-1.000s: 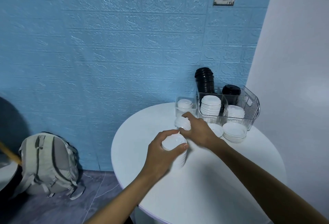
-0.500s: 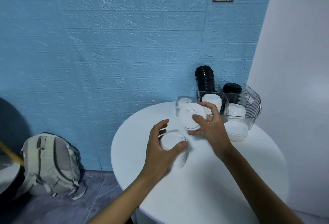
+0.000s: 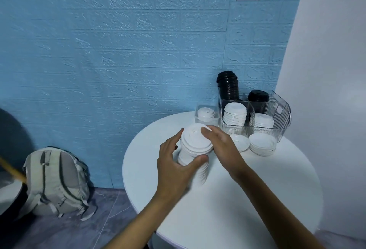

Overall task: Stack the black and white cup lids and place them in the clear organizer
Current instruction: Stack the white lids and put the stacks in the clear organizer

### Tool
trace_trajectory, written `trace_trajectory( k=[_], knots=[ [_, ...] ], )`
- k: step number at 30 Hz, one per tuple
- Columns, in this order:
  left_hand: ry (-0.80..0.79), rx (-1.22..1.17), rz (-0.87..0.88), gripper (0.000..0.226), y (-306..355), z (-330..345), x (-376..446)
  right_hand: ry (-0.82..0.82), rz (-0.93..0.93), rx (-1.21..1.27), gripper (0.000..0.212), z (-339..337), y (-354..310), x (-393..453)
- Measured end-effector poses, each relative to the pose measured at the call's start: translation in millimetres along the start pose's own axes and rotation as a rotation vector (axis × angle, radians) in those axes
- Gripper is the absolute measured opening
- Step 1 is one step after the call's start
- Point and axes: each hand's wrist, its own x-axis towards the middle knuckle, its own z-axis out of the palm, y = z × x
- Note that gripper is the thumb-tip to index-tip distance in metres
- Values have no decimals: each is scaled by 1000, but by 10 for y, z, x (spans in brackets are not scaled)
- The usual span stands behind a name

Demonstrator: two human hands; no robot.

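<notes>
A tall stack of white lids [image 3: 195, 149] stands on the round white table [image 3: 247, 199]. My left hand [image 3: 174, 165] curls round the stack's side, thumb in front. My right hand [image 3: 221, 145] lies on the top lid with its fingers laid flat. The clear organizer [image 3: 277, 118] at the back right holds two white lid stacks [image 3: 235, 117] and two black lid stacks [image 3: 227, 86]. In front of it sit a single white lid [image 3: 240, 142] and a low white pile [image 3: 262, 143].
A small clear box [image 3: 206, 115] with white lids stands left of the organizer. A grey backpack [image 3: 55, 179] leans on the blue wall at floor level, left of the table. A white wall rises close behind the organizer on the right.
My right hand brought a white lid from near the organizer down onto the stack under my left hand. The stack now looks taller.
</notes>
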Motion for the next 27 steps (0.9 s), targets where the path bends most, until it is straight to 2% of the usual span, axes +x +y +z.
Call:
trace_trajectory(
  k=[3, 7, 9, 15, 22, 27],
  knots=[
    [10, -7, -36, 81, 32, -48, -24, -57, -35, -54, 38, -16, 41, -53],
    [11, 7, -52, 73, 77, -93, -46, -144, -36, -48, 82, -36, 171, -106],
    [0, 15, -55, 71, 77, -115, -60, -158, -51, -59, 88, -53, 203, -122],
    [-68, 64, -70, 80, 49, -195, -84, -135, -50, -112, 73, -58, 248, -163],
    [-160, 36, -195, 71, 53, -247, -87, -156, 58, -99, 54, 11, 263, -190],
    [-189, -1, -258, 64, 24, -265, -84, -175, 164, 48, 21, 64, 244, -206]
  ],
)
